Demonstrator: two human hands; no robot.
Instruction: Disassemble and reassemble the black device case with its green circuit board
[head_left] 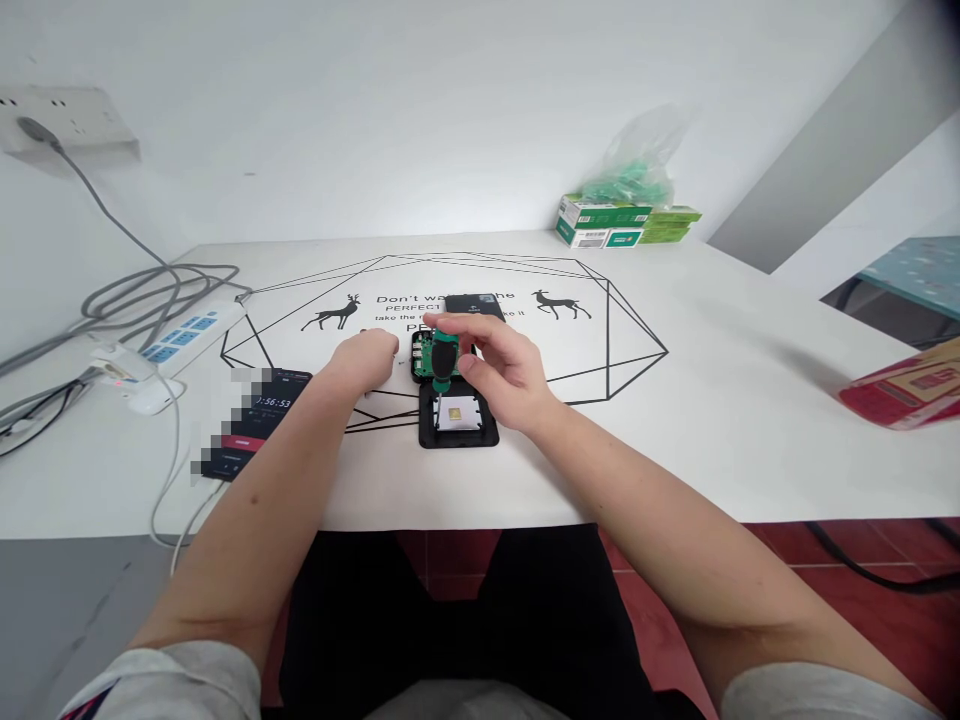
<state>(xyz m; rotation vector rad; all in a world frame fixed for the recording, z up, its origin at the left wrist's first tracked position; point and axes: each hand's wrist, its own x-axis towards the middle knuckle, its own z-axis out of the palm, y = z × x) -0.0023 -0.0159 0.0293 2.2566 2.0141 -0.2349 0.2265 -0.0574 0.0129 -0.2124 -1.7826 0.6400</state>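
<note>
Here the green-handled screwdriver (442, 358) stands upright over the opened black device (457, 400) mid-counter (675, 420), the right hand (501, 375) with its grip pinched round the handle. The left hand (366, 362) rests curled beside the device, holding nothing visible; a phone (259, 420) lies further left.

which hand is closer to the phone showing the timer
Left. The left hand rests on the table just right of the phone, a short gap apart. The right hand is farther right, holding a green-handled screwdriver over the opened device.
</note>
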